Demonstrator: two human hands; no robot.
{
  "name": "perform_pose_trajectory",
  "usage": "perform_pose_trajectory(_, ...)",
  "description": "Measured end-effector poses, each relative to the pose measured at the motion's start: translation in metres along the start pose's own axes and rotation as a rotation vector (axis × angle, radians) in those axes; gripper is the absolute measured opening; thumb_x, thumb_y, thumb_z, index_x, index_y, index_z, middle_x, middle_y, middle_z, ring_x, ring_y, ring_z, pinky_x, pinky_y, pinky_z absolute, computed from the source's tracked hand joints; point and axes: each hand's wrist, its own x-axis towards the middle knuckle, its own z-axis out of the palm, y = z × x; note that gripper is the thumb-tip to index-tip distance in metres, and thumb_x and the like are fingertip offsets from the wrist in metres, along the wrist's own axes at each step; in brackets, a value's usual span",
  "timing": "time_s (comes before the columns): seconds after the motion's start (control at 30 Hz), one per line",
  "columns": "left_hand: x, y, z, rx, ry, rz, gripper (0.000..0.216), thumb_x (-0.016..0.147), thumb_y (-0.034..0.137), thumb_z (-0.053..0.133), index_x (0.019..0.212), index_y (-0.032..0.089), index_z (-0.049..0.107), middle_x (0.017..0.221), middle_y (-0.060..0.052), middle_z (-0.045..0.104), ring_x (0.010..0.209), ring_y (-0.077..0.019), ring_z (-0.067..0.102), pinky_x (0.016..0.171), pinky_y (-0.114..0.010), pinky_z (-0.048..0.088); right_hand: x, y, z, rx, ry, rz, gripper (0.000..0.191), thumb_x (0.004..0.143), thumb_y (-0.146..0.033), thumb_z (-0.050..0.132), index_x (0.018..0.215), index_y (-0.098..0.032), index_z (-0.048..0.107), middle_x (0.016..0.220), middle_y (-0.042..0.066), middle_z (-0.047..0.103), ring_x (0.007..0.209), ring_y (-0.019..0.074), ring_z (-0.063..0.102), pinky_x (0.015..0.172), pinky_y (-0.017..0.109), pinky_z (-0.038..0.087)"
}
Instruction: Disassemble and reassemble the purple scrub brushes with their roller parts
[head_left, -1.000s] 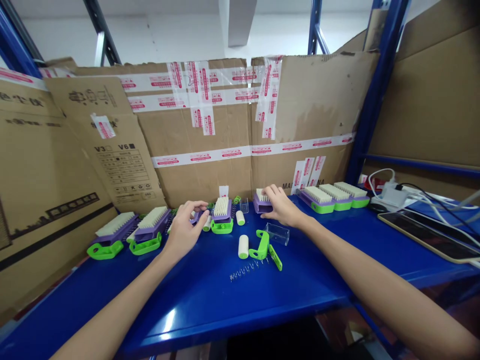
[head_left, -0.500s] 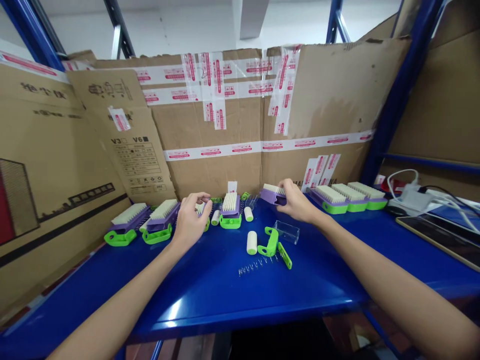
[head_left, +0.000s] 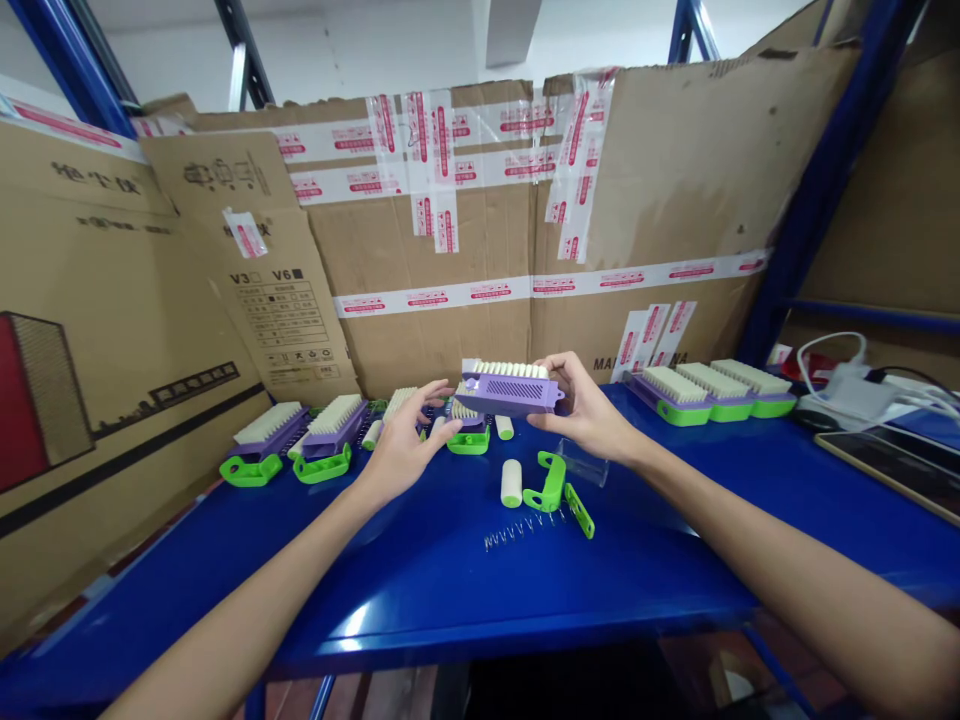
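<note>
My right hand (head_left: 595,412) grips the right end of a purple brush body (head_left: 508,389) with white bristles, held sideways above the blue shelf (head_left: 450,590). My left hand (head_left: 409,450) reaches toward its left end with fingers spread, close to it and holding nothing. Below the brush lie a white roller (head_left: 511,482), a green handle piece (head_left: 550,485), a second green piece (head_left: 580,510), a clear plastic cover (head_left: 585,462) and a metal spring (head_left: 521,534).
Two finished purple-and-green brushes (head_left: 292,445) sit at the left, three more (head_left: 709,390) at the right back. More parts (head_left: 471,432) lie behind my hands. Taped cardboard (head_left: 480,230) walls the back and left. A charger with cables (head_left: 847,390) and a tablet (head_left: 892,455) lie far right.
My right hand lifted the purple brush body off the shelf and carried it left, turning it sideways. My left hand left the parts at the back and opened toward the brush.
</note>
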Motion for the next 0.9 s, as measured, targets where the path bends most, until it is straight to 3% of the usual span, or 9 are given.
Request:
perform_pose_trajectory(0.13,-0.003,0.001,0.008,-0.129,-0.057,0.008,0.069,0.097,0.042,0.076,0.159,0.030,0.046,0.154,-0.013,0.063,0.134,-0.0316,0.067,0.102,-0.049,0.061,-0.002,-0.005,0.006,0.087,-0.080,-0.012,0.057,0.085,-0.035,0.086,0.124,-0.029,0.045,0.138,0.008,0.062,0.124,0.0267,0.066,0.105,0.048,0.057)
perform_pose_trajectory(0.33,-0.004,0.004,0.012,-0.237,0.003,0.074,0.059,0.094,0.037,0.081,0.144,0.027,0.052,0.136,-0.011,0.071,0.117,-0.0284,0.076,0.100,-0.051,0.066,-0.004,-0.008,0.011,0.079,-0.123,-0.042,0.058,0.089,-0.032,0.082,0.134,-0.030,0.047,0.150,0.010,0.059,0.129,0.0270,0.066,0.111,0.050,0.056)
perform_pose_trajectory(0.43,-0.005,0.012,0.010,-0.237,0.020,0.154,0.059,0.090,0.030,0.085,0.139,0.027,0.050,0.143,-0.012,0.068,0.125,-0.0284,0.073,0.102,-0.050,0.065,-0.004,-0.007,0.012,-0.053,-0.123,-0.076,0.058,0.091,-0.026,0.077,0.142,-0.029,0.048,0.150,0.010,0.061,0.134,0.0282,0.064,0.112,0.051,0.056)
perform_pose_trajectory(0.5,-0.007,0.018,0.010,-0.291,0.011,0.213,0.062,0.091,0.025,0.084,0.140,0.028,0.047,0.151,-0.015,0.064,0.137,-0.0297,0.067,0.107,-0.051,0.063,-0.006,-0.007,0.012,-0.205,-0.099,-0.098,0.059,0.092,-0.024,0.074,0.146,-0.029,0.049,0.148,0.010,0.062,0.132,0.0298,0.065,0.111,0.054,0.055)
perform_pose_trajectory(0.6,-0.010,0.024,0.012,-0.313,0.044,0.292,0.063,0.090,0.020,0.085,0.140,0.028,0.046,0.152,-0.016,0.063,0.140,-0.0305,0.066,0.104,-0.049,0.064,-0.009,-0.011,0.014,-0.484,-0.035,-0.202,0.069,0.095,-0.022,0.070,0.157,-0.030,0.042,0.156,0.012,0.058,0.141,0.0337,0.058,0.116,0.060,0.050)
perform_pose_trajectory(0.67,-0.010,0.025,0.013,-0.287,0.077,0.369,0.063,0.090,0.019,0.086,0.139,0.027,0.047,0.150,-0.017,0.063,0.140,-0.0311,0.065,0.106,-0.051,0.063,-0.011,-0.017,0.016,-0.657,-0.025,-0.305,0.075,0.098,-0.029,0.071,0.164,-0.032,0.035,0.166,0.011,0.050,0.151,0.0359,0.047,0.122,0.063,0.042)
perform_pose_trajectory(0.73,-0.010,0.026,0.011,-0.201,0.123,0.464,0.063,0.089,0.021,0.087,0.139,0.027,0.049,0.147,-0.016,0.064,0.140,-0.0314,0.064,0.108,-0.054,0.061,-0.015,-0.025,0.022,-0.786,-0.036,-0.383,0.080,0.098,-0.046,0.075,0.166,-0.032,0.035,0.170,0.011,0.046,0.154,0.0381,0.041,0.125,0.063,0.037)
perform_pose_trajectory(0.83,-0.012,0.029,0.007,-0.001,0.174,0.587,0.063,0.089,0.025,0.088,0.142,0.026,0.054,0.141,-0.015,0.065,0.134,-0.0314,0.065,0.108,-0.054,0.061,-0.020,-0.036,0.032,-0.849,-0.027,-0.423,0.091,0.091,-0.072,0.075,0.162,-0.027,0.041,0.163,0.014,0.056,0.139,0.0403,0.051,0.115,0.062,0.043)
perform_pose_trajectory(0.9,-0.015,0.032,0.005,0.106,0.163,0.637,0.060,0.094,0.025,0.084,0.146,0.028,0.054,0.140,-0.014,0.066,0.131,-0.0310,0.067,0.109,-0.053,0.061,-0.022,-0.042,0.039,-0.834,-0.020,-0.412,0.095,0.088,-0.079,0.073,0.160,-0.025,0.043,0.158,0.016,0.059,0.129,0.0397,0.058,0.105,0.059,0.048)
